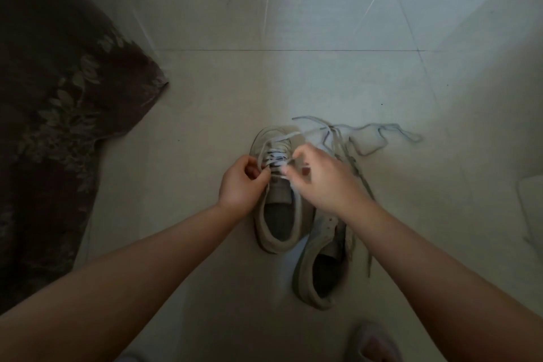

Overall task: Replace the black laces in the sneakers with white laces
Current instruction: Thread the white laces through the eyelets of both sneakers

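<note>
A dark rug (55,114) with a pale leaf pattern lies on the tiled floor (223,91), well left of the left shoe (277,214), its pointed corner aimed toward the open tiles beyond the shoe's toe. The left hand (242,182) sits at the shoe's left side, fingers curled and pinching a strand of white lace (274,157) right at the eyelets. The shoe stands upright on the floor, toe away from the person, its mouth open toward the camera; white lace crosses over dark bars at its throat — whether those bars are black lace or shadow cannot be told in this dim light. The right hand (323,179) hovers over the shoe's right edge, fingers bent and closed on another stretch of the same lace, though motion blur hides the exact grip. Just right of the left shoe, touching it near the heel, the right shoe (323,273) lies tilted with its opening up and a grey lace (364,185) trailing along its far side. Beyond and to the right of the left shoe's toe, a loose lace (382,132) sprawls in loops on the tiles. Near the bottom edge, right of the shoe's heel, a foot (374,344) shows — blurred.
</note>
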